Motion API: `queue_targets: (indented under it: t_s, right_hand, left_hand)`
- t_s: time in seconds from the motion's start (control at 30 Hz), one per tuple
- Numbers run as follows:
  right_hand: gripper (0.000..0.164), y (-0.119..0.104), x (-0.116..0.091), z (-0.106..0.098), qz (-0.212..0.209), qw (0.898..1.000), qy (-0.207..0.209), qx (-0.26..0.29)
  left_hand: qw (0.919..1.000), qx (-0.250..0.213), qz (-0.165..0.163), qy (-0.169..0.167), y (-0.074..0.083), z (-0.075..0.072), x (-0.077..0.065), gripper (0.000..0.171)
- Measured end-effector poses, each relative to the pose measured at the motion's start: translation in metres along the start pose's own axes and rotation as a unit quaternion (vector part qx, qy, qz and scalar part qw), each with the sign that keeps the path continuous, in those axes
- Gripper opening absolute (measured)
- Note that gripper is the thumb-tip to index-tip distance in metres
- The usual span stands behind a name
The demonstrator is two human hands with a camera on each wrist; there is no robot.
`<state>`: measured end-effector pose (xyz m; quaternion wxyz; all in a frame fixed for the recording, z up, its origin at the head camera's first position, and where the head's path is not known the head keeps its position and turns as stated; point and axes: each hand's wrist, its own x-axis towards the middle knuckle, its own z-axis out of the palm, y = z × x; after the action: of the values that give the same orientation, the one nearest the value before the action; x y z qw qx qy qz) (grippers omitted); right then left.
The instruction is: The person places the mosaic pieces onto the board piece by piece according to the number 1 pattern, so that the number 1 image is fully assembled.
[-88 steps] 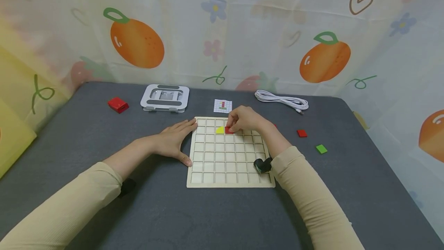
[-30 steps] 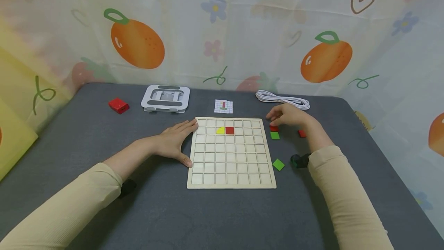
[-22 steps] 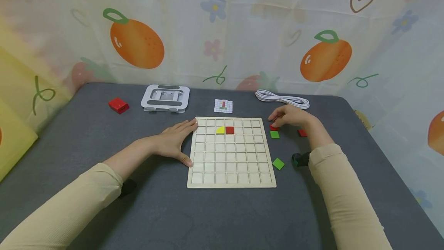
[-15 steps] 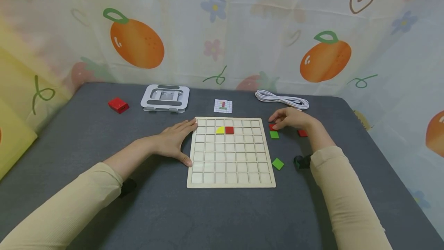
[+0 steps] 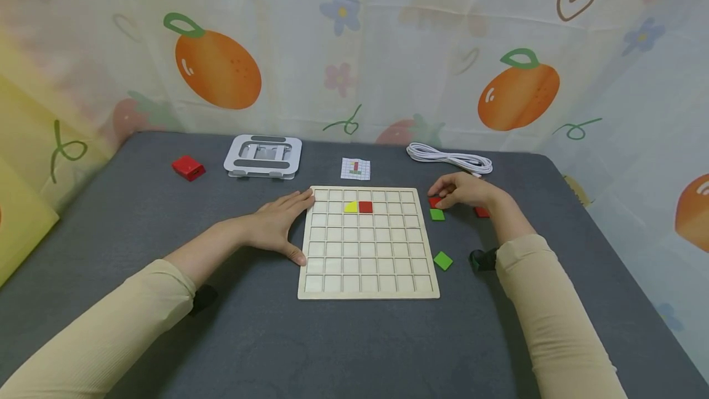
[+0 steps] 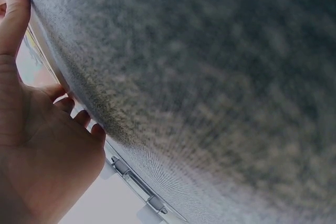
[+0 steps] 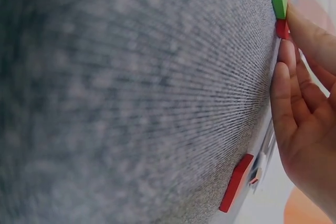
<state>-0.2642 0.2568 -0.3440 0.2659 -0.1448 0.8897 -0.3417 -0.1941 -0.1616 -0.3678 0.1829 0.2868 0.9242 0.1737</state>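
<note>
A light wooden grid board (image 5: 368, 242) lies mid-table, with a yellow tile with one slanted corner (image 5: 351, 207) and a red square tile (image 5: 365, 207) side by side in its second row from the top. My left hand (image 5: 276, 224) rests along the board's left edge, fingers stretched to the upper corner and thumb lower down. Beyond the board's right edge my right hand (image 5: 467, 190) pinches a second red tile (image 5: 435, 202) between thumb and fingers, low at the table. A green tile (image 5: 437, 215) lies just in front of it; another green tile (image 5: 443, 260) lies nearer me.
One more red tile (image 5: 482, 212) sits under my right wrist, partly covered. Behind the board are a small printed grid card (image 5: 356, 169), a grey-white folding stand (image 5: 263, 157), a coiled white cable (image 5: 450, 158) and a red box-like object (image 5: 188, 167).
My right hand has let go of the red tile on the board and moved right to the second red tile, its fingers closing down on it. My left hand has stayed put.
</note>
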Motion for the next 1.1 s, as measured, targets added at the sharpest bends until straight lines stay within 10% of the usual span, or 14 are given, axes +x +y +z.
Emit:
queue_targets:
  t_s: [1.1]
  right_hand:
    - [0.020,-0.0068,0.0024,0.0068,-0.029,0.996,0.042,-0.077]
  left_hand:
    - [1.0000,0.005,-0.002,0.003,-0.0031,0.0020,0.0010,0.127]
